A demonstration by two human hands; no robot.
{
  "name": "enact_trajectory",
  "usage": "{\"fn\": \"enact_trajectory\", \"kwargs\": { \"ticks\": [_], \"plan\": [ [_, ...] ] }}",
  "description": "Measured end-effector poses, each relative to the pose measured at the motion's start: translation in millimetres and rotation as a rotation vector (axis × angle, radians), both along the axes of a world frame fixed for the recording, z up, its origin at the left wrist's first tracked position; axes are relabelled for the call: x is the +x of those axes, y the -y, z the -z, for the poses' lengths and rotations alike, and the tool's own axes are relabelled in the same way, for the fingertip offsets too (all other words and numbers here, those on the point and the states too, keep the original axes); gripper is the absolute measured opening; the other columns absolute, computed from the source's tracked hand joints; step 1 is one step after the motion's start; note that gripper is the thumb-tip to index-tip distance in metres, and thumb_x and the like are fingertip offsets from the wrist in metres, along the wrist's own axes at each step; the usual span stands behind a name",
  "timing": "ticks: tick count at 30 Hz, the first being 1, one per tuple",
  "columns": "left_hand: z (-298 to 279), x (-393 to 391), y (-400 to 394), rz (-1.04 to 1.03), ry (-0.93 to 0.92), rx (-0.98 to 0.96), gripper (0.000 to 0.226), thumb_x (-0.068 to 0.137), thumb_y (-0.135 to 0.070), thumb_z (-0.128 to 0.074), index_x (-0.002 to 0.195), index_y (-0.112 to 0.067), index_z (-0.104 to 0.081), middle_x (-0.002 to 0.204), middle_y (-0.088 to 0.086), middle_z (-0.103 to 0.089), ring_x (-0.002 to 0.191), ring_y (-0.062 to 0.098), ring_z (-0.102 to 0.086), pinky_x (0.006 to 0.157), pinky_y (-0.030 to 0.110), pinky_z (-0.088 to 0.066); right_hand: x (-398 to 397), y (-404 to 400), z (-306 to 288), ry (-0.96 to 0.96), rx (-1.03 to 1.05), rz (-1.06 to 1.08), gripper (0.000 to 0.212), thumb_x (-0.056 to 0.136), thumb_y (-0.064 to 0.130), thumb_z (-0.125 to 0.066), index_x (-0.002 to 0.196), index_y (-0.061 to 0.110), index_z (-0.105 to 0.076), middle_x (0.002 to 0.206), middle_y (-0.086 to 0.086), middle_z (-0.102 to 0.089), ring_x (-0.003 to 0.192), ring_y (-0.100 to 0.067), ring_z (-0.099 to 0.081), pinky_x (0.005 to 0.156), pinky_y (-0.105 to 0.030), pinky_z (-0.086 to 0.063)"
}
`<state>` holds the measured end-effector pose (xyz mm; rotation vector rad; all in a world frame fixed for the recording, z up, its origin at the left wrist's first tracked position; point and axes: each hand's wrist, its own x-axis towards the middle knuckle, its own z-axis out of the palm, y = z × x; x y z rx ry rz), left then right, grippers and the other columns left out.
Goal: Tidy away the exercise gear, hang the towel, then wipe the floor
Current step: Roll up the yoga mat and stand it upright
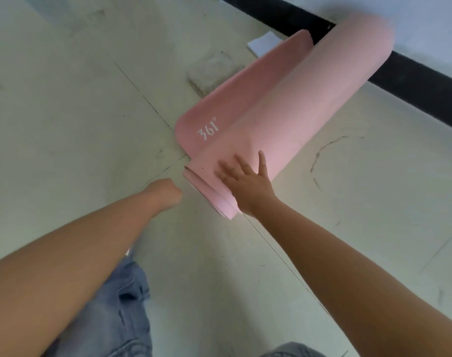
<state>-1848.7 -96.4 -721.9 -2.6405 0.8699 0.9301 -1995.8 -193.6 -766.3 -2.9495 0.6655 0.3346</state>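
A pink yoga mat (292, 104) lies on the pale floor, almost fully rolled into a thick tube that runs from the middle toward the far wall. A short flat flap with white "361°" lettering sticks out on its left. My right hand (248, 184) rests flat on the near end of the roll, fingers spread. My left hand (165, 194) is just left of the roll's near end, low over the floor; its fingers are curled under and hidden. No towel is in view.
A black baseboard (413, 76) runs along the white wall at the far right, close behind the roll. A white sheet of paper (263, 43) lies on the floor near it. My knees in blue jeans (111, 313) are at the bottom.
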Motion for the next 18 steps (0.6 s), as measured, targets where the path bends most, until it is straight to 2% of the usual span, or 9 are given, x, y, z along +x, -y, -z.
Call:
{"fn": "enact_trajectory", "kwargs": {
  "ticks": [2,3,5,7,9,12,14,16,18],
  "plan": [
    [6.3,15.0,6.6,-0.021,0.005,-0.042,0.033,0.095,-0.004,-0.038,0.118,0.014,-0.053,0.127,0.028,-0.054,0.119,0.037,-0.052,0.095,0.035,-0.043,11.9,0.2,5.3,0.067,-0.051,0.102,0.065,0.091,0.017,-0.054,0.148,0.019,-0.022,0.158,-0.006,-0.012,0.147,-0.027,-0.006,0.108,-0.066,0.005],
    [10.1,25.0,11.6,-0.041,0.013,-0.086,0.029,0.094,-0.003,-0.038,0.109,0.013,-0.056,0.121,0.031,-0.055,0.114,0.038,-0.054,0.090,0.037,-0.043,18.8,0.4,7.6,0.130,-0.119,0.139,0.061,0.083,0.024,-0.067,0.138,0.015,-0.043,0.150,-0.013,-0.033,0.143,-0.029,-0.025,0.106,-0.069,-0.008],
    [15.1,48.6,28.8,-0.055,0.035,-0.185,0.022,0.093,-0.004,-0.038,0.083,0.003,-0.057,0.111,0.032,-0.056,0.104,0.037,-0.055,0.076,0.036,-0.040,34.9,4.6,11.7,0.236,-0.225,0.198,0.047,0.057,0.033,-0.086,0.096,0.012,-0.070,0.110,-0.013,-0.067,0.116,-0.030,-0.060,0.091,-0.072,-0.032],
    [20.3,76.4,52.5,-0.032,0.060,-0.275,0.023,0.094,-0.006,-0.039,0.099,0.002,-0.060,0.122,0.027,-0.057,0.114,0.036,-0.054,0.084,0.035,-0.041,56.6,10.2,11.6,0.313,-0.269,0.207,0.042,0.046,0.036,-0.089,0.075,0.012,-0.070,0.089,-0.009,-0.071,0.100,-0.029,-0.068,0.082,-0.072,-0.038],
    [25.3,105.8,77.6,0.013,0.061,-0.355,0.032,0.096,-0.010,-0.040,0.120,0.003,-0.057,0.128,0.024,-0.056,0.120,0.036,-0.052,0.094,0.036,-0.042,82.2,17.3,16.2,0.378,-0.287,0.220,0.046,0.044,0.040,-0.089,0.074,0.012,-0.069,0.088,-0.009,-0.070,0.099,-0.029,-0.068,0.084,-0.072,-0.036],
    [32.8,151.2,119.9,0.144,0.041,-0.434,0.033,0.097,-0.014,-0.039,0.117,0.005,-0.058,0.123,0.026,-0.058,0.116,0.038,-0.053,0.091,0.037,-0.043,122.6,30.0,10.2,0.372,-0.105,0.339,0.066,0.051,0.048,-0.085,0.101,0.011,-0.067,0.116,-0.015,-0.062,0.123,-0.036,-0.052,0.098,-0.070,-0.013],
    [36.1,174.7,149.6,0.231,0.016,-0.454,0.033,0.097,-0.014,-0.039,0.116,0.006,-0.057,0.122,0.027,-0.058,0.115,0.038,-0.053,0.091,0.037,-0.042,143.5,42.5,3.2,0.267,0.035,0.447,0.085,0.064,0.055,-0.075,0.134,0.016,-0.046,0.149,-0.014,-0.030,0.144,-0.034,-0.013,0.105,-0.061,0.010],
    [35.0,187.8,177.0,0.311,-0.014,-0.468,0.034,0.098,-0.015,-0.038,0.116,0.008,-0.057,0.125,0.029,-0.056,0.118,0.039,-0.052,0.093,0.038,-0.041,156.0,52.6,-3.3,0.162,0.088,0.447,0.098,0.069,0.061,-0.067,0.147,0.022,-0.022,0.158,-0.007,-0.001,0.145,-0.030,0.014,0.103,-0.054,0.023],
    [34.4,201.2,207.2,0.389,-0.075,-0.470,0.033,0.099,-0.016,-0.036,0.109,0.007,-0.059,0.124,0.031,-0.056,0.117,0.039,-0.052,0.092,0.037,-0.042,169.4,56.2,-6.2,0.088,0.083,0.426,0.105,0.069,0.063,-0.065,0.150,0.024,-0.011,0.158,-0.007,0.011,0.142,-0.028,0.025,0.099,-0.054,0.027]
  ]
}}
